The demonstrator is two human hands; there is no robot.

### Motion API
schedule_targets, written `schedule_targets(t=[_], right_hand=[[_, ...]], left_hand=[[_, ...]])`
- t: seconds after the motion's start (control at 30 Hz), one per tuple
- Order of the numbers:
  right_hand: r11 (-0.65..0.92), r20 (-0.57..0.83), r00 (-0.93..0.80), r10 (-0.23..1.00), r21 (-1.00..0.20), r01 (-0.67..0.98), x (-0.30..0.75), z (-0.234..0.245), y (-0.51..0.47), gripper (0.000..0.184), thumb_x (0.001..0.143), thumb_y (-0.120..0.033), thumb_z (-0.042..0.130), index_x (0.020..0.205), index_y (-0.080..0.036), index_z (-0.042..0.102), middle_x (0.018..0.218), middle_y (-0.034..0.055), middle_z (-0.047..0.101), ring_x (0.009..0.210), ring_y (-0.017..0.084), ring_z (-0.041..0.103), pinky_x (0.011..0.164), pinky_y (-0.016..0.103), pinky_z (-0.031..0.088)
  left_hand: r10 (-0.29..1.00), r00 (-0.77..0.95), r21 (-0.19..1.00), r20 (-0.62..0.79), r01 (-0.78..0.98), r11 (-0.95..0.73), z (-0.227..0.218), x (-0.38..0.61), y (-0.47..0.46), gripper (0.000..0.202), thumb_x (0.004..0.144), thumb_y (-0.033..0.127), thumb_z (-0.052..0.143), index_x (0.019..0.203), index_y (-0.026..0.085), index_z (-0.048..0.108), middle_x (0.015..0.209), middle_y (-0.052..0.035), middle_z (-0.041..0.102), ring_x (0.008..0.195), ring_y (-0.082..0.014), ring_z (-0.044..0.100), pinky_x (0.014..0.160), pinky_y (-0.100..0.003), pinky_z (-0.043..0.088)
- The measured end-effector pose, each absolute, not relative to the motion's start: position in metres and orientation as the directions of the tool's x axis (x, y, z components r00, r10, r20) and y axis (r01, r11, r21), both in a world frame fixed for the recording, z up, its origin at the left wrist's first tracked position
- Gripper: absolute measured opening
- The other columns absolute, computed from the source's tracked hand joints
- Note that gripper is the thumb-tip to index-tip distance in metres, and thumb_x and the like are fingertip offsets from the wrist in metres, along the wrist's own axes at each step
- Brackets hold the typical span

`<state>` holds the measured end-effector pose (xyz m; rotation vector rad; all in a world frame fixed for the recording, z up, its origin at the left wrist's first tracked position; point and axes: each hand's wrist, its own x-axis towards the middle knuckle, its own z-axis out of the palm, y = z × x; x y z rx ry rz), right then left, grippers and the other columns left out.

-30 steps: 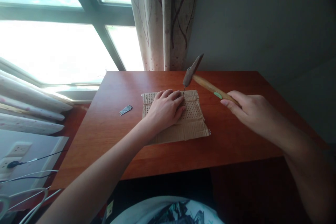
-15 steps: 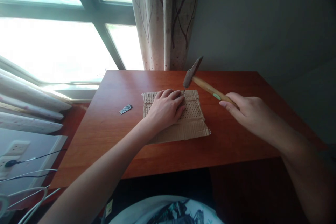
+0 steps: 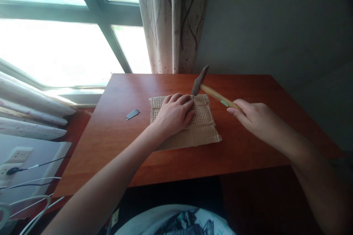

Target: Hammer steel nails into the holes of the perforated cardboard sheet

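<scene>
I count one cardboard piece (image 3: pixel 193 137) on one counter (image 3: pixel 253 147) and make it my clock's centre. Over the feed I have two hands: one left hand (image 3: pixel 175 113) there, one right hand (image 3: pixel 252 113) at three o'clock. One hammer (image 3: pixel 212 93) is at two, one nail (image 3: pixel 193 97) at one, and several loose nails (image 3: pixel 132 114) at nine, too bunched to number. Four window panes (image 3: pixel 55 51) show at ten.

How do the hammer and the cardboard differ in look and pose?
The hammer is long and slim, with a wooden handle; the cardboard is broad and tan, with rows of small holes.
The hammer is held at a tilt in the right hand, while the cardboard lies on the table under the left hand.
Both are touched by a hand.
</scene>
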<state>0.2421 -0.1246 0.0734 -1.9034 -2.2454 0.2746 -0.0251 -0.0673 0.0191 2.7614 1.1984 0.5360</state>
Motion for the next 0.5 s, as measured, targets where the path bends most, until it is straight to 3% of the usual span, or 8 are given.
schedule_targets(t=[0.2, 0.5], right_hand=[[0.177, 0.054, -0.169, 0.984, -0.244, 0.954, 0.2446, 0.0711, -0.1241, 0.033, 0.101, -0.049, 0.045, 0.079, -0.024, 0.047, 0.058, -0.0013, 0.054, 0.052, 0.016, 0.05, 0.055, 0.029, 0.027], [0.178, 0.083, -0.16, 0.984, -0.313, 0.933, 0.2439, 0.0685, -0.1282, 0.034, 0.101, -0.05, 0.045, 0.081, -0.023, 0.052, 0.06, -0.0008, 0.055, 0.053, 0.016, 0.051, 0.054, 0.03, 0.029]], left_hand=[[0.719, 0.634, 0.214, 0.284, 0.689, -0.692, 0.0186, -0.0246, -0.0672, 0.038, 0.102, 0.037, 0.042, 0.13, 0.021, 0.064, 0.142, -0.0089, 0.06, 0.129, -0.0308, 0.051, 0.11, -0.049, 0.038], [0.721, 0.631, 0.223, 0.287, 0.688, -0.691, 0.0185, -0.0251, -0.0676, 0.038, 0.102, 0.036, 0.042, 0.13, 0.022, 0.064, 0.142, -0.009, 0.06, 0.129, -0.031, 0.051, 0.109, -0.049, 0.039]])
